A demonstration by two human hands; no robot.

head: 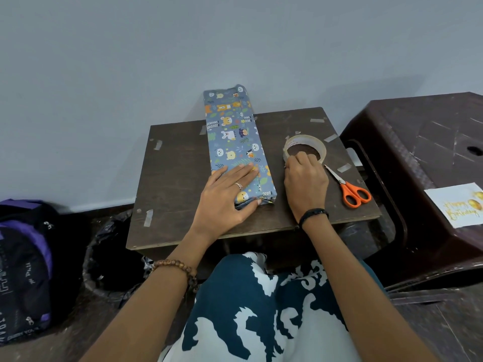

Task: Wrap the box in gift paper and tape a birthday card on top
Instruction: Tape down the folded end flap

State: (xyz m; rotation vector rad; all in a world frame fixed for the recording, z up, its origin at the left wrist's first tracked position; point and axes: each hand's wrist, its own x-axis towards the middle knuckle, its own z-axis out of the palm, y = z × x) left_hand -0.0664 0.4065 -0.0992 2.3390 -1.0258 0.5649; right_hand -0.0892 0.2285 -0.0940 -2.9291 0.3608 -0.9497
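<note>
Table [183, 163]: wrapped box [236, 142] under left hand [224, 197].

Box [239, 142]: smooth printed paper wrap, faint sheen. Table [183, 178]: dark wood board, matt, scuffed. Tape roll [305, 150]: translucent glossy plastic film. Scissors [349, 188]: bright metal blades, orange plastic handles. Card [456, 208]: white paper, gold foil lettering. Stool [418, 142]: dark brown textured plastic.

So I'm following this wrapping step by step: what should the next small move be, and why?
Probably peel a strip off the tape roll. The right hand is picking at the roll's edge, while the left hand presses flat on the near end of the wrapped box, where the folded paper looks loose. The scissors lie beside the roll to cut it.
</note>
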